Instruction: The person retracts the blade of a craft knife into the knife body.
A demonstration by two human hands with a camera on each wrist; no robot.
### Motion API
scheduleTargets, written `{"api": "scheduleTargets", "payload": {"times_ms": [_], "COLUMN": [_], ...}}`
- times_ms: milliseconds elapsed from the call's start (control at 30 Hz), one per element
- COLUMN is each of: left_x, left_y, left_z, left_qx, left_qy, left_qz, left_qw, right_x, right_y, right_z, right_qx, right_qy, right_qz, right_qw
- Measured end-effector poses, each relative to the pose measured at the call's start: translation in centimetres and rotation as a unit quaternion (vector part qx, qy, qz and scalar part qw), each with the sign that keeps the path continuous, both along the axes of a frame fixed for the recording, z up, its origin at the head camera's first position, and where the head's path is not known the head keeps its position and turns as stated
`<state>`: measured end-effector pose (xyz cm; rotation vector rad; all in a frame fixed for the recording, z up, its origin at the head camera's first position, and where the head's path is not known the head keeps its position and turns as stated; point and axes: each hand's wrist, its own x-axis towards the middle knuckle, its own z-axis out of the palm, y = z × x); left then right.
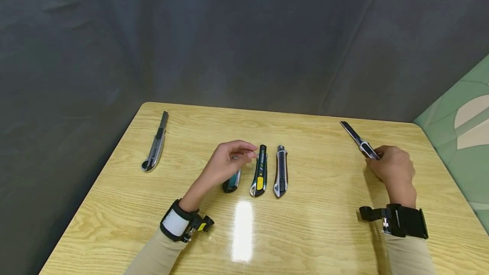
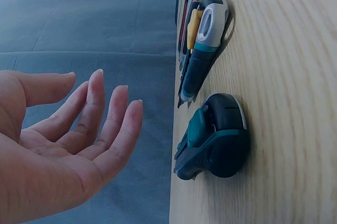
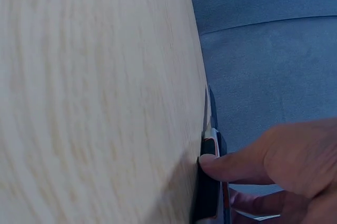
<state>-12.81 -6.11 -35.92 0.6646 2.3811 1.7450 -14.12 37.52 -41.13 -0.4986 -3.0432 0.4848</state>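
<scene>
On the right side of the table, my right hand (image 1: 393, 169) pinches a silver-and-black utility knife (image 1: 366, 148) by its handle, with the dark blade extended toward the back. The right wrist view shows the thumb (image 3: 218, 168) on that knife, which lies at or just over the tabletop. My left hand (image 1: 223, 162) hovers in the middle with fingers loosely bent and nothing in them. Below it is a teal-and-black utility knife (image 2: 224, 142), partly hidden in the head view. Beside its fingertips lies a utility knife with a yellow slider (image 1: 260, 177).
A grey-and-black utility knife (image 1: 281, 173) lies right of the yellow-slider one. Far left is a silver utility knife (image 1: 155, 147) with its blade extended. A dark curtain (image 1: 244, 41) hangs behind the wooden table (image 1: 317, 224).
</scene>
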Motion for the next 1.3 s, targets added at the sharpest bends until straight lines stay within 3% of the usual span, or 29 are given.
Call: {"api": "scheduleTargets", "payload": {"times_ms": [233, 433, 767, 1033, 1300], "left_x": [0.0, 0.0, 0.2, 0.3, 0.5], "left_y": [0.2, 0.5, 0.7, 0.9, 1.5], "left_z": [-0.2, -0.2, -0.6, -0.6, -0.4], "left_qx": [0.001, 0.009, 0.007, 0.005, 0.006], "left_qy": [-0.002, 0.012, 0.019, 0.017, 0.007], "left_qz": [0.006, 0.000, -0.007, -0.021, -0.039], "left_qw": [1.0000, 0.9999, 0.9998, 0.9996, 0.9992], "right_x": [0.6, 1.2, 1.4, 1.2, 0.8], "right_y": [-0.7, -2.9, -7.5, -11.0, -14.9], "right_z": [0.1, 1.5, 3.9, 5.1, 5.4], "right_qx": [-0.007, -0.023, -0.072, -0.096, -0.184], "right_qy": [0.024, 0.052, 0.140, 0.152, 0.149], "right_qz": [0.007, 0.014, 0.078, 0.089, 0.121], "right_qw": [1.000, 0.998, 0.985, 0.980, 0.964]}}
